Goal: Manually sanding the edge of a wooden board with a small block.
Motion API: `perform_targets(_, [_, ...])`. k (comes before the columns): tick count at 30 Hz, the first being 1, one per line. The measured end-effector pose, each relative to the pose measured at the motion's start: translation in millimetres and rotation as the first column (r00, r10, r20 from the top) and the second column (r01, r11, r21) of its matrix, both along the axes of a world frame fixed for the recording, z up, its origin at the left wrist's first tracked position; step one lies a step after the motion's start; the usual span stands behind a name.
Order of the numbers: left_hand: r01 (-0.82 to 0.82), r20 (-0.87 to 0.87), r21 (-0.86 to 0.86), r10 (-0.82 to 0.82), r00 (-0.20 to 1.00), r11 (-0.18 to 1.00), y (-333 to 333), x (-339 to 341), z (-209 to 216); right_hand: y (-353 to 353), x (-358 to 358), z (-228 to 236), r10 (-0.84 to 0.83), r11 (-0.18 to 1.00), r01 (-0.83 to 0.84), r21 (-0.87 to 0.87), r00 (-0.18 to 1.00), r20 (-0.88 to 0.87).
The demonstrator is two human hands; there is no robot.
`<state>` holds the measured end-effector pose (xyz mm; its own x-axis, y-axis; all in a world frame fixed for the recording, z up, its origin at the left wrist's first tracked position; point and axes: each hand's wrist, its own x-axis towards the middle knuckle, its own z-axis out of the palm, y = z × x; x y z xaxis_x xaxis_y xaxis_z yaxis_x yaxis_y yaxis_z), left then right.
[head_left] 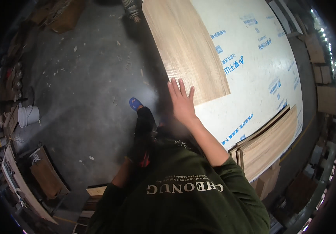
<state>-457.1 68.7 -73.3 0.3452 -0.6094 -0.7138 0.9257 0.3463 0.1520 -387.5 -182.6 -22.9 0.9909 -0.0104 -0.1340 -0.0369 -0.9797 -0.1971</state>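
My right hand [182,102] lies flat and spread, fingers [174,86] straight and a little apart, palm down on the near corner of the wood-grain veneer sheet [185,48]. It grips nothing; it only presses on the sheet's lower left corner, right where the sheet's near edge meets the side of the counter [261,78]. That counter is covered in a white protective film with blue printing, and the veneer sheet rests on top of it.

The sheet runs away from me: its long axis goes from my hand up and slightly to the left, toward the far end of the counter, with the grain following the same line. Nearly all of it lies ahead of my fingertips, and its left long edge sits close along the counter's left side, next to the grey concrete floor [86,89].

My right arm reaches forward with the sleeve pushed up; it is clearly the nearer one. My left hand I cannot find. The left arm hangs down beside my body over the floor and the hand is hidden, so I cannot tell whether it is open or closed.

To my right, at the counter's near corner, a stack of similar wood-grain panels [269,144] lies well apart from the sheet.
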Motion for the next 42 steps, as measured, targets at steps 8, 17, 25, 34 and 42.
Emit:
perform_targets(8, [-0.186,0.792,0.583,-0.604,-0.085,0.791,-10,111,-37,-27,-54,16,0.254,0.934,-0.24,0.265,0.967,-0.017])
perform_targets(17, [-0.606,0.427,0.522,-0.799,-0.423,0.6,-131,254,15,-138,-73,-19,-0.312,0.944,0.33,-0.028,0.914,0.26])
perform_targets(25, [-0.657,0.388,0.528,-0.842,-0.376,0.537,-143,234,0,-130,-19,-22,-0.336,0.934,0.358,0.004,0.873,0.353])
perform_targets(34, [-0.117,0.474,0.492,-0.379,-0.795,0.863,-97,8,-45,-131,-24,-26,-0.337,0.933,0.361,0.01,0.862,0.378])
perform_targets(42, [-0.745,0.185,0.496,-0.892,-0.411,0.447,-127,170,6,-133,-24,-24,-0.34,0.931,0.365,0.008,0.861,0.377])
